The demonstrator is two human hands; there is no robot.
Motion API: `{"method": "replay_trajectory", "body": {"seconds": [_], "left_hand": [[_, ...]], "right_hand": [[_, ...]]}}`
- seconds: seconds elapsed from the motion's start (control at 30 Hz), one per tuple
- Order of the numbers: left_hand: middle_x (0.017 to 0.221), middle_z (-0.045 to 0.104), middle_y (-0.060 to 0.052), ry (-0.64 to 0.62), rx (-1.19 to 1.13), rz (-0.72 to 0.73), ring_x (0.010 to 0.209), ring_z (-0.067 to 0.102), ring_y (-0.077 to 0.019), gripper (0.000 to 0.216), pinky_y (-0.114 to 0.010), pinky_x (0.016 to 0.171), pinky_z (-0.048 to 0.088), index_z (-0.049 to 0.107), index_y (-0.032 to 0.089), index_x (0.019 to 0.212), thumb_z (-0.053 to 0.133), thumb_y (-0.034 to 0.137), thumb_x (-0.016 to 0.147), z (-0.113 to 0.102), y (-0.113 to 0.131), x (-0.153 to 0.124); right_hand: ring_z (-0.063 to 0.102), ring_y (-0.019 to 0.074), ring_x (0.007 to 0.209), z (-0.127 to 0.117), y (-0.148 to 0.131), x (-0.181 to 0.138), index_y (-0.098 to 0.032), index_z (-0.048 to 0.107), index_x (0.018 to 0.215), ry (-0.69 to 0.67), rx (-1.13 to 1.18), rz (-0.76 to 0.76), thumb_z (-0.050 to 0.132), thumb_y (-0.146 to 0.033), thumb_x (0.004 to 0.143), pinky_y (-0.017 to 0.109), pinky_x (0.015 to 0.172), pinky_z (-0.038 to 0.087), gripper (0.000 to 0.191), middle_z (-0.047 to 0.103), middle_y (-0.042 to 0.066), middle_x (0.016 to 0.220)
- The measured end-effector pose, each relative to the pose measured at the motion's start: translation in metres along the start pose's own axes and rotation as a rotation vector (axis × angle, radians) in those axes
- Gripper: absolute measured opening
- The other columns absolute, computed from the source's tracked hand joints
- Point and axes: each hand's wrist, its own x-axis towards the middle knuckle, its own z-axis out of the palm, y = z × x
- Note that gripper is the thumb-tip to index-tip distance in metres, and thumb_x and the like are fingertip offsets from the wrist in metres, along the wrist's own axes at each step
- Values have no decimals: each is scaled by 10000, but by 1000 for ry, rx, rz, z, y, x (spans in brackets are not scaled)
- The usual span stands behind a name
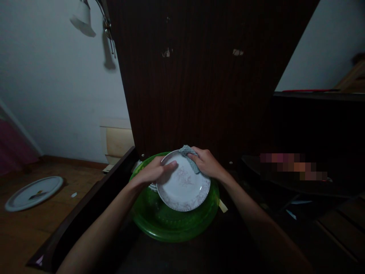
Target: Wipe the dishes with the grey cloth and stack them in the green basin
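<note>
My left hand (156,169) grips a white plate (182,190) by its left rim, the thumb lying on the upper face. Faint floral patterns mark the plate's middle and border. At the plate's upper right edge, my right hand (205,161) is closed on a grey-green cloth (190,154), which lies against the plate's surface. The plate is held tilted over a green plastic basin (173,232). Beneath my left hand, part of a white ridged item (153,187) shows inside the basin; the rest of it is hidden.
A tall dark wooden panel (194,83) rises behind the basin. At left, a white oval tray-like object (51,189) lies on the wooden floor (71,213). A wall lamp (83,21) hangs at upper left. A dark raised edge (94,199) runs along the left.
</note>
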Motion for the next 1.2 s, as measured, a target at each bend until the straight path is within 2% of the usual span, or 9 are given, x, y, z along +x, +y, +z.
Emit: {"method": "replay_trajectory", "body": {"seconds": [0.13, 0.33, 0.43, 0.5, 0.6, 0.77, 0.9, 1.03, 1.2], "left_hand": [[539, 536, 11, 265, -23, 55, 466, 452, -117, 367, -227, 438, 314, 578, 165, 607, 658, 514, 688, -2, -8, 6], [565, 562, 3, 588, -151, 123, 502, 485, -131, 394, -234, 473, 335, 621, 150, 649, 650, 541, 682, 0, -26, 12], [625, 617, -14, 679, -207, 169, 564, 546, -164, 428, -249, 507, 386, 654, 143, 724, 652, 570, 686, 6, -36, 13], [697, 670, -33, 649, -221, 186, 638, 601, -193, 432, -259, 542, 427, 678, 140, 790, 652, 561, 697, 7, -38, 11], [742, 712, -43, 498, -252, 127, 694, 644, -210, 359, -264, 585, 468, 699, 137, 824, 711, 455, 658, 3, -31, 6], [718, 726, -61, 131, -312, -84, 603, 639, -188, 278, -265, 558, 478, 732, 118, 803, 748, 298, 590, -10, -9, 1], [741, 724, -53, -88, -121, -63, 600, 622, -176, 308, -243, 527, 448, 744, 130, 839, 761, 353, 628, -8, -4, 1], [582, 604, -2, -7, 35, 24, 486, 492, -120, 329, -216, 436, 322, 655, 155, 630, 693, 477, 686, -6, -14, 3], [520, 504, 29, 274, -47, 88, 451, 407, -95, 406, -212, 438, 264, 587, 156, 602, 674, 544, 682, -9, -20, 5]], "right_hand": [[459, 136, 551, 7, 5, -1, -230, 453, 729, 99, -12, 105, 387, -408, 946, 247, 535, 316, 289, 474, -36, 589], [473, 168, 562, 39, 8, -12, -254, 386, 681, 395, -87, 280, 356, -401, 926, 282, 556, 299, 287, 498, -1, 587], [474, 180, 561, 55, 8, -17, -258, 387, 696, 526, -57, 337, 313, -441, 934, 291, 548, 307, 310, 506, 2, 587], [482, 178, 568, 57, 11, -16, -257, 388, 697, 562, -43, 336, 320, -445, 930, 290, 546, 317, 308, 520, 4, 593], [492, 164, 577, 45, 17, -10, -246, 408, 691, 489, -23, 287, 365, -415, 910, 279, 550, 327, 281, 533, 2, 595], [484, 137, 573, 15, 13, 3, -216, 481, 706, 166, -7, 134, 401, -370, 915, 254, 550, 329, 271, 527, -16, 604], [487, 126, 593, 9, -1, 5, -201, 546, 737, -127, -19, -36, 437, -334, 931, 247, 575, 340, 259, 555, -22, 632], [477, 125, 573, 14, -3, 2, -201, 551, 754, -123, -19, -11, 408, -352, 956, 247, 559, 332, 289, 552, -22, 627], [459, 131, 535, 23, 6, -5, -230, 457, 705, 144, -36, 108, 392, -342, 936, 250, 530, 310, 265, 503, -24, 575]]}}
